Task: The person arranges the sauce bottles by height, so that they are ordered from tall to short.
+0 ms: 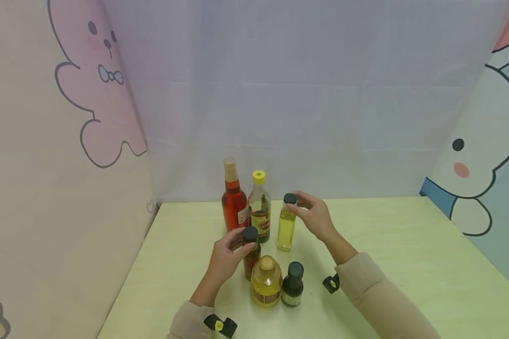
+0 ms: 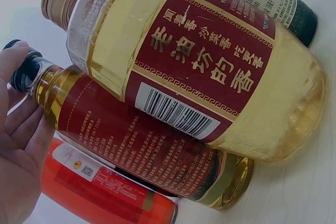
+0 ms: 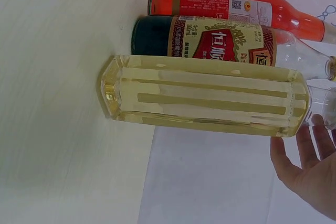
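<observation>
My left hand (image 1: 225,259) grips the dark cap of a slim oil bottle (image 1: 252,264), thumb on the near side. In the left wrist view this oil bottle (image 2: 115,124) has a red label and stands on the table. My right hand (image 1: 316,218) holds the neck, just under the dark cap, of a clear bottle of pale yellow oil (image 1: 286,230). The right wrist view shows this ridged, unlabelled oil bottle (image 3: 210,100) upright, its base at the tabletop. A squat, gold-capped oil bottle (image 1: 266,288) stands right in front of the left hand's bottle.
Behind stand a red bottle (image 1: 234,205) with a tan top and a yellow-capped vinegar bottle (image 1: 259,207). A small dark bottle (image 1: 293,287) stands at the front, beside the squat one. White cloth (image 1: 297,117) hangs behind the pale table (image 1: 386,254); printed panels flank it.
</observation>
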Tool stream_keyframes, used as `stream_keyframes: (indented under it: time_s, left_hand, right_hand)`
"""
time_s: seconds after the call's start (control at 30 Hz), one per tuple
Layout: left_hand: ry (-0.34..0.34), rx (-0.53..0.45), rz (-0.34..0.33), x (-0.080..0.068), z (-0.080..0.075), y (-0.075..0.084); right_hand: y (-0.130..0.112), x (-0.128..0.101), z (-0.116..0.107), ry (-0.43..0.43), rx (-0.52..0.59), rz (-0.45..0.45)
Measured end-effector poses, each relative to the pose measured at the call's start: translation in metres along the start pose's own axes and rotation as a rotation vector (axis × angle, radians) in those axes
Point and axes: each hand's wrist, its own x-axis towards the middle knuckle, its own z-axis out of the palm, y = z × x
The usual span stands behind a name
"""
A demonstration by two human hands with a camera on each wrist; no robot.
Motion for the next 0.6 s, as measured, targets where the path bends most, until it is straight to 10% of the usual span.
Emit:
stream_keyframes:
  time_s: [0.6]
  left_hand:
    - [0.01,0.003,-0.003,0.0,0.001,-0.001]
  right_hand:
    - [0.032,0.025,0.008,0.022,0.04,0.025]
